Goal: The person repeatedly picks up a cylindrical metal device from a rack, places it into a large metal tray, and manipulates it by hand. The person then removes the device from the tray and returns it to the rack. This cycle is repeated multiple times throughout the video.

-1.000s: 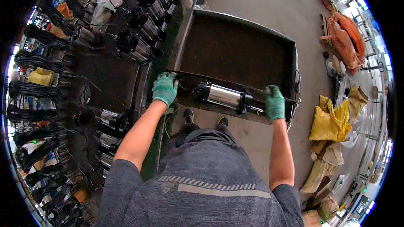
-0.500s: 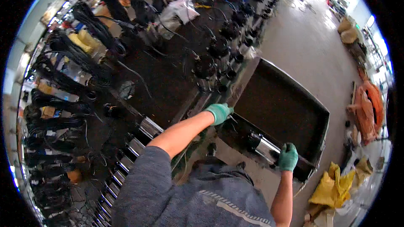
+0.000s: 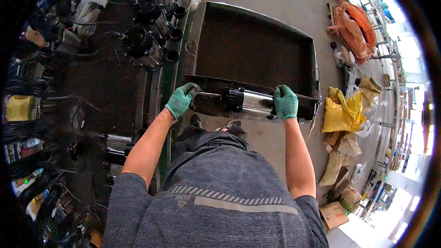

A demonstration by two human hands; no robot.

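A silver metal cylinder with a black ribbed end (image 3: 257, 102), perhaps a motor or pump body, lies sideways along the near edge of a dark metal tray (image 3: 257, 46). My right hand (image 3: 285, 101), in a green glove with dark fingertips, closes round its right end. My left hand (image 3: 182, 100), gloved the same way, has its fingers closed on a slim metal rod (image 3: 210, 94). That rod points right, toward the cylinder's black end; whether it joins the cylinder I cannot tell.
Left of the tray runs a bench rail (image 3: 174, 64) with several similar black-ended units (image 3: 138, 39) and black cable bundles (image 3: 27, 87). More silver cylinders (image 3: 118, 144) lie by my left elbow. Yellow sacks (image 3: 342, 112), cardboard boxes (image 3: 334, 213) and an orange wrapped bundle (image 3: 353, 32) sit on the floor at right.
My view has turned, so tray and cylinder now lie straight ahead. My left hand has come from the tray's corner by the rail into line with the cylinder. My right hand stays on its end.
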